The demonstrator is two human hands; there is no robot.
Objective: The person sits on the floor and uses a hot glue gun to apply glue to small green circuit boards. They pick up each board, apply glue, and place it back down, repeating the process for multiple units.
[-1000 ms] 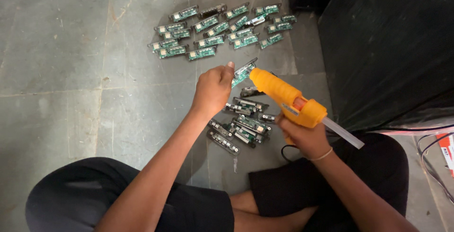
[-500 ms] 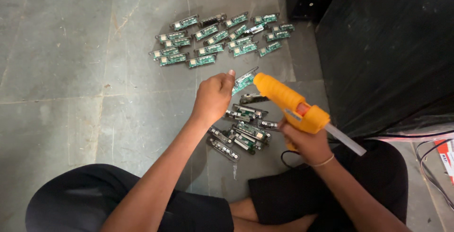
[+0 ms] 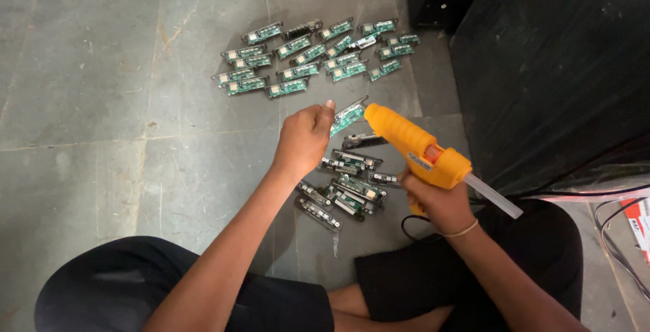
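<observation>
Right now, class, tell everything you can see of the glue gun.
The glue gun is orange-yellow, plastic-looking, with a pale translucent glue stick jutting from its rear. The right hand grips its handle, tilting the nozzle up-left toward the small green circuit board pinched in the left hand.

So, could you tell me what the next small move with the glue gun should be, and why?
Probably ease the nozzle of the orange glue gun slightly left onto the green circuit board held up in the left hand. The tip sits just beside the board's edge, apparently not quite touching, while the right hand grips the handle, so only a short approach seems left.
</observation>
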